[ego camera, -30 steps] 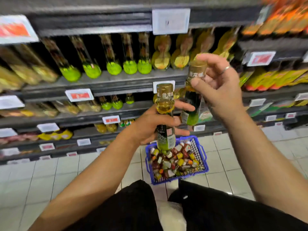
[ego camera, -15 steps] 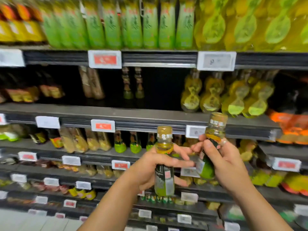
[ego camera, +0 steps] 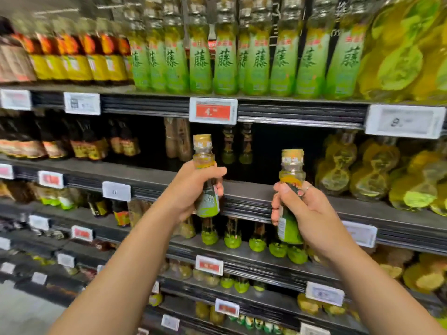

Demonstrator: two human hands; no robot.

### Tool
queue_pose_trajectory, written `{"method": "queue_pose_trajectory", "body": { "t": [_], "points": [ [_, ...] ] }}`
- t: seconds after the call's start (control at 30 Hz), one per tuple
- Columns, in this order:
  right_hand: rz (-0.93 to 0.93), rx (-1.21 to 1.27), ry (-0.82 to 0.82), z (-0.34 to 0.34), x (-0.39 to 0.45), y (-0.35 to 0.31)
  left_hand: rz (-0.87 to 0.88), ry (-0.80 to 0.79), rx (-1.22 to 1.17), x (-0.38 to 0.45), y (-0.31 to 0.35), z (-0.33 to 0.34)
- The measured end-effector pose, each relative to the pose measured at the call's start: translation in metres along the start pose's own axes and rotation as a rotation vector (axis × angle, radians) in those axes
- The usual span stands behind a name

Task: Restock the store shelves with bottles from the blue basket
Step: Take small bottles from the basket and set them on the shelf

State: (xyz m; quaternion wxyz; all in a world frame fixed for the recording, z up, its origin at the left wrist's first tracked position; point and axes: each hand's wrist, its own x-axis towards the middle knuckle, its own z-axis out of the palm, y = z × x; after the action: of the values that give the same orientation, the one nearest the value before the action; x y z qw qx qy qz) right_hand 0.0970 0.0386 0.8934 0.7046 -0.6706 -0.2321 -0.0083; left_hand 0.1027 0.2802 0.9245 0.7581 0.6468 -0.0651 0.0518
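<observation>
My left hand (ego camera: 191, 189) grips a green-labelled oil bottle with a gold cap (ego camera: 204, 165) upright, in front of the second shelf's edge (ego camera: 244, 194). To its right my right hand (ego camera: 304, 213) grips a matching bottle (ego camera: 291, 180), also upright and a little lower. Behind them the second shelf has a dark gap with two similar bottles (ego camera: 238, 146) standing far back. The blue basket is out of view.
The top shelf carries a row of tall green-labelled bottles (ego camera: 225, 59) and yellow jugs (ego camera: 406, 52). More yellow jugs (ego camera: 377, 172) fill the second shelf's right side, dark sauce bottles (ego camera: 79, 143) its left. Price tags (ego camera: 212, 111) line the shelf edges. Lower shelves hold small green bottles (ego camera: 256, 243).
My view has risen from the floor and basket to the upper shelves. Both hands have lifted their bottles and drawn apart, towards the gap on the second shelf.
</observation>
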Motion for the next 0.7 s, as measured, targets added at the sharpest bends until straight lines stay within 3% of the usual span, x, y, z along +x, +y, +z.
{"method": "queue_pose_trajectory", "body": {
  "t": [0.2, 0.4, 0.53, 0.7],
  "points": [
    [0.06, 0.007, 0.084, 0.042, 0.063, 0.016, -0.038, -0.15, 0.124, 0.066, -0.007, -0.065],
    [0.11, -0.104, 0.281, 0.073, 0.125, 0.033, -0.183, -0.156, 0.21, 0.119, -0.016, -0.097],
    [0.148, -0.139, 0.341, 0.083, 0.142, 0.038, -0.034, -0.302, 0.289, 0.136, -0.017, -0.101],
    [0.179, -0.157, 0.309, 0.086, 0.152, 0.042, 0.055, -0.36, 0.396, 0.143, -0.023, -0.104]
  ]
}}
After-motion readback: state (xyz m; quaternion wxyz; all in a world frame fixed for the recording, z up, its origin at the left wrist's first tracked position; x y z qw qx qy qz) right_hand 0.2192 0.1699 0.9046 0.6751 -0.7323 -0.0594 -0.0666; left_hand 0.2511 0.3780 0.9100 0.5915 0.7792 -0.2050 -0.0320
